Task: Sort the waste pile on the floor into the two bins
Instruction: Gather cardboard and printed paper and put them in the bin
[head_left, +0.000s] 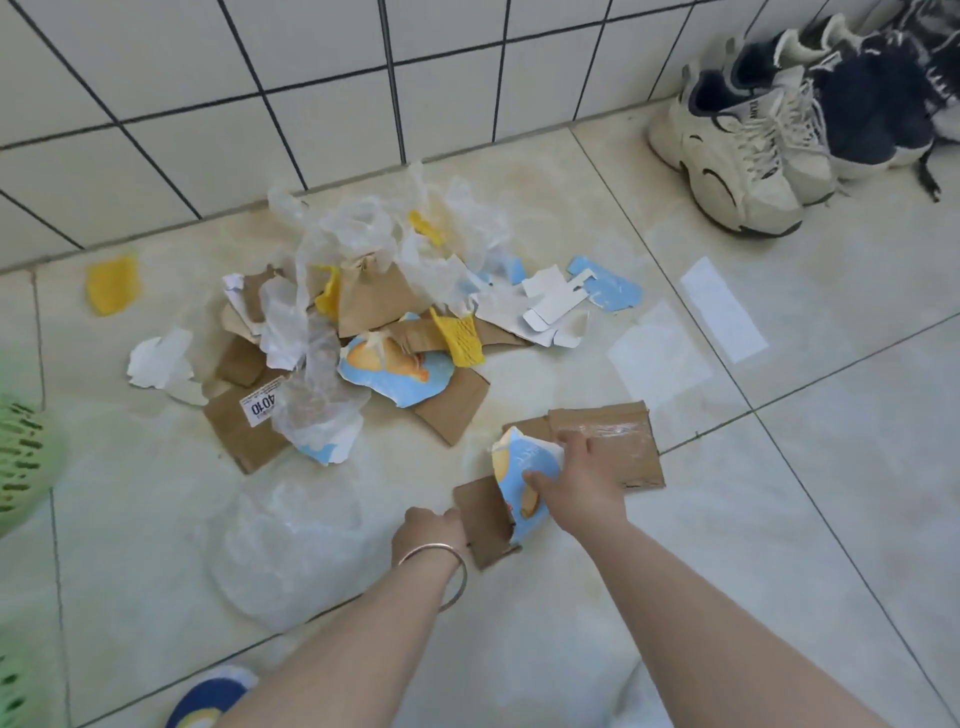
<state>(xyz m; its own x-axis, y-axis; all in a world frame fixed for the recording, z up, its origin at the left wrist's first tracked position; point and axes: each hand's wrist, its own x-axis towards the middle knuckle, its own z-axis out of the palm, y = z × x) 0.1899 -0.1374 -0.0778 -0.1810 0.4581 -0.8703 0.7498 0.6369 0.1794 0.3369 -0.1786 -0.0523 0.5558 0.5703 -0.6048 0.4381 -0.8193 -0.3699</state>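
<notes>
Head view: waste pile (358, 332) mostly unsorted, sitting on the floor (779, 519) against the tiled wall (311, 78). Left in it: crumpled clear plastic (353, 228), brown cardboard pieces (374, 296), yellow foam netting (460, 332), blue-printed carton scraps (395, 371), white card (550, 301). Strays lie apart from the pile: a yellow scrap (111, 283) near the wall, two flat pale sheets (722, 306) to the right, a clear plastic bag (291, 545) near the left arm. Only one bin is visible, a green mesh basket (21, 457) at the left edge, blurred; contents can't be seen. Second bin is not in frame. Judgement: early stage, bulk of the sorting is left, currently gathering card-type pieces. Both arms reach forward and down, close together, just short of the pile. Left hand (431, 530) has fingers curled on the edge of a brown cardboard piece (483, 519), bracelet (436, 566) on the wrist. Right hand (576, 483) pinches a blue-and-orange printed carton scrap (524, 478) with the thumb on top, its other fingers spread onto a taped cardboard flap (618, 441) lying on the floor beneath. Whether the flap itself is gripped or just touched, can't tell. Sneakers (743, 140) are parked in the far right corner, not part of the job.
</notes>
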